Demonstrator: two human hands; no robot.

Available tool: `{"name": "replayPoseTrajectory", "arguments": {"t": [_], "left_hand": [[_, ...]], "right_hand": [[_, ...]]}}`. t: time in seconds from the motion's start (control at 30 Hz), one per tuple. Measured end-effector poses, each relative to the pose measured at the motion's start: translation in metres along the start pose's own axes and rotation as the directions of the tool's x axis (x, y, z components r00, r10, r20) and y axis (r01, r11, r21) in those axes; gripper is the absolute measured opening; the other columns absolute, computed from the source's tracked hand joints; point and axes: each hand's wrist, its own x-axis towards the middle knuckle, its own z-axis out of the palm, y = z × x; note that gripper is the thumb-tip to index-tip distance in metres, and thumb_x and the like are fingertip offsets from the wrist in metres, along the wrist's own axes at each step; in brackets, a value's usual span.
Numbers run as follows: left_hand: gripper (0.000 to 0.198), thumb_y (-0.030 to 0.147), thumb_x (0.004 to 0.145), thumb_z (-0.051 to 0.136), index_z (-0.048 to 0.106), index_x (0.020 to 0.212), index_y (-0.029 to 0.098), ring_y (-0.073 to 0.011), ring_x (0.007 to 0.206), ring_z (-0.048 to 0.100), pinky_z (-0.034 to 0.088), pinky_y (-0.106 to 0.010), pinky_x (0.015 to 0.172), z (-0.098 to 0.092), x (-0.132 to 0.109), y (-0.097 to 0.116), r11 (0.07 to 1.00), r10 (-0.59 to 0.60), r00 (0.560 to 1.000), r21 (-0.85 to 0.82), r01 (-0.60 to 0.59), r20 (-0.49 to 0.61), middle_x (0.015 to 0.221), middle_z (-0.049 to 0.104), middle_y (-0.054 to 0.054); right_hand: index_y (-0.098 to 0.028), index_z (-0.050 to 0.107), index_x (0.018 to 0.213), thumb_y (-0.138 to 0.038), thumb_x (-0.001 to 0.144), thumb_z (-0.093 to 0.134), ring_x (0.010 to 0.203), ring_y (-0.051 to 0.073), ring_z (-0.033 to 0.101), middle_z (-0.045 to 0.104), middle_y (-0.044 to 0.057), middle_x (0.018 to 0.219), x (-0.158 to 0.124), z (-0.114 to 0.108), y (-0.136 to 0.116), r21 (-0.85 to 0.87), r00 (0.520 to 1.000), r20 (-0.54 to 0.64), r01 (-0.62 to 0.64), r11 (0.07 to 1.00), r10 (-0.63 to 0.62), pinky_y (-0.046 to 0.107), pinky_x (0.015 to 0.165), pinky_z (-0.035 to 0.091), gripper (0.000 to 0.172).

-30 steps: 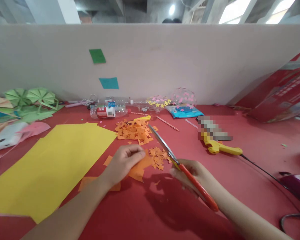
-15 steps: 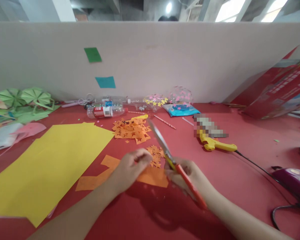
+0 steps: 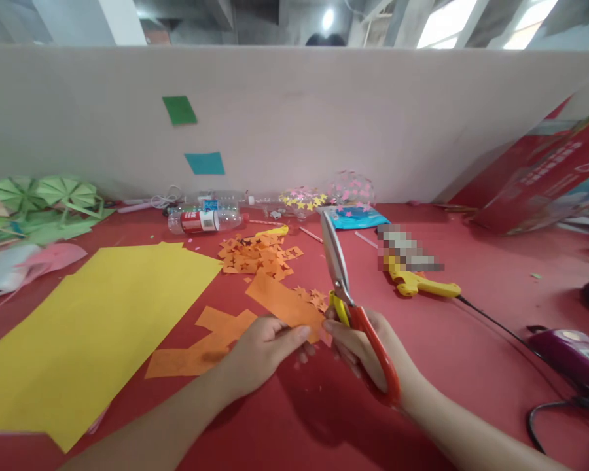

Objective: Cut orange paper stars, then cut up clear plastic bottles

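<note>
A strip of orange paper [image 3: 285,299] is pinched near its lower edge between the thumb and fingers of my left hand [image 3: 269,350]. My right hand [image 3: 366,343] grips a pair of scissors [image 3: 336,252] with red and yellow handles. The blades point up and away and appear closed together. My right fingertips are close beside the strip's right end; whether they touch it I cannot tell. Behind the strip lie small orange paper stars [image 3: 317,299], partly covered by it. More orange paper pieces [image 3: 191,353] rest on the table left of my left hand.
Star-punched orange scraps [image 3: 258,254] are heaped farther back. Large yellow sheets [image 3: 112,320] cover the left. A yellow glue gun [image 3: 422,284] with a cord lies right, near a purple device [image 3: 572,353]. Plastic bottles [image 3: 201,221] and a blue packet [image 3: 360,218] line the partition.
The orange strip, lying flat before, is now raised and angled in my left hand. The scissors have swung more upright in my right hand.
</note>
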Motion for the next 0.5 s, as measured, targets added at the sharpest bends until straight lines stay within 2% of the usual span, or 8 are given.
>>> {"name": "replayPoseTrajectory", "arguments": {"t": [0.1, 0.2, 0.27, 0.33, 0.43, 0.5], "left_hand": [[0.029, 0.036, 0.083, 0.052, 0.064, 0.066, 0.017, -0.0166, 0.067, 0.061, 0.046, -0.028, 0.069, -0.003, 0.002, -0.001, 1.0, 0.011, 0.997, 0.008, -0.01, -0.074, 0.064, 0.065, -0.003], [0.025, 0.037, 0.082, 0.053, 0.064, 0.073, 0.017, -0.0154, 0.064, 0.06, 0.046, -0.027, 0.065, -0.002, 0.002, -0.003, 0.998, 0.0, 1.0, -0.058, -0.001, -0.016, 0.066, 0.065, -0.002], [0.027, 0.038, 0.082, 0.053, 0.063, 0.071, 0.016, -0.0149, 0.064, 0.059, 0.046, -0.027, 0.066, -0.001, 0.002, -0.003, 0.998, 0.001, 1.0, -0.057, 0.001, 0.026, 0.067, 0.064, -0.002], [0.026, 0.036, 0.082, 0.052, 0.063, 0.069, 0.016, -0.0143, 0.064, 0.057, 0.045, -0.027, 0.066, -0.001, 0.002, -0.003, 0.999, 0.027, 1.0, -0.039, -0.026, 0.01, 0.067, 0.063, -0.002], [0.026, 0.032, 0.082, 0.052, 0.061, 0.064, 0.017, -0.0132, 0.062, 0.055, 0.043, -0.026, 0.065, -0.006, 0.004, -0.004, 0.996, 0.075, 0.988, -0.033, -0.08, -0.133, 0.062, 0.059, 0.0], [0.025, 0.033, 0.08, 0.054, 0.059, 0.062, 0.017, -0.0125, 0.059, 0.054, 0.043, -0.026, 0.063, -0.013, 0.007, -0.004, 0.991, 0.092, 0.963, -0.075, -0.114, -0.254, 0.059, 0.058, 0.0]], "right_hand": [[-0.02, 0.043, 0.06, -0.034, 0.069, 0.059, 0.032, 0.006, 0.033, 0.041, -0.009, 0.041, -0.002, 0.003, -0.004, -0.044, 0.999, 0.022, -0.039, 0.998, 0.04, 0.017, 0.032, 0.026, 0.023], [-0.02, 0.045, 0.061, -0.036, 0.069, 0.058, 0.032, 0.006, 0.033, 0.04, -0.008, 0.041, -0.002, 0.004, -0.003, -0.056, 0.998, 0.054, -0.028, 0.998, 0.031, 0.018, 0.031, 0.026, 0.022], [-0.02, 0.046, 0.061, -0.037, 0.071, 0.058, 0.033, 0.006, 0.033, 0.04, -0.008, 0.042, -0.002, 0.005, -0.002, -0.054, 0.998, 0.059, -0.016, 0.998, 0.019, 0.018, 0.032, 0.027, 0.023], [-0.02, 0.045, 0.062, -0.039, 0.072, 0.059, 0.033, 0.006, 0.033, 0.04, -0.008, 0.042, -0.002, 0.004, -0.001, -0.06, 0.998, 0.06, -0.002, 0.998, 0.006, 0.018, 0.033, 0.028, 0.026], [-0.021, 0.043, 0.061, -0.046, 0.072, 0.061, 0.033, 0.006, 0.034, 0.036, -0.009, 0.041, -0.002, -0.001, -0.001, -0.097, 0.994, 0.111, 0.009, 0.995, 0.002, 0.019, 0.035, 0.028, 0.033], [-0.021, 0.041, 0.061, -0.051, 0.071, 0.062, 0.035, 0.006, 0.033, 0.035, -0.009, 0.044, -0.002, -0.007, -0.003, -0.15, 0.984, 0.179, 0.026, 0.988, 0.001, 0.019, 0.036, 0.026, 0.038]]}}
